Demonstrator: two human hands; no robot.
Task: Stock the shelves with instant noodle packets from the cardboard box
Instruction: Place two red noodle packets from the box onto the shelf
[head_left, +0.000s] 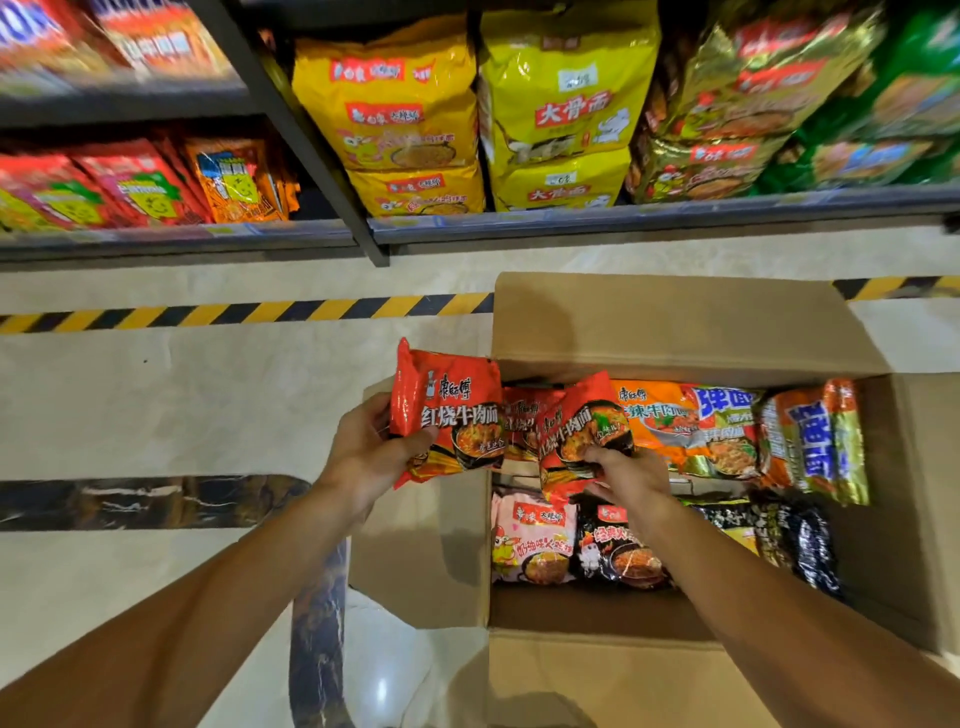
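An open cardboard box (649, 332) stands on the floor below the shelves, filled with several instant noodle packets. My left hand (363, 457) grips a red noodle packet (449, 410) by its lower left corner, held up over the box's left flap. My right hand (631, 475) pinches the lower edge of a second red noodle packet (576, 426), which stands tilted just above the packets in the box. Another red packet (522, 421) lies behind it in the box.
Orange (654, 415), blue-and-gold (815, 441), pink (532, 540) and black (618, 551) packets lie in the box. The bottom shelf (623, 218) ahead carries yellow, gold and green multipacks; a left shelf (182, 234) carries red and orange packets. Hazard tape (234, 312) crosses the floor.
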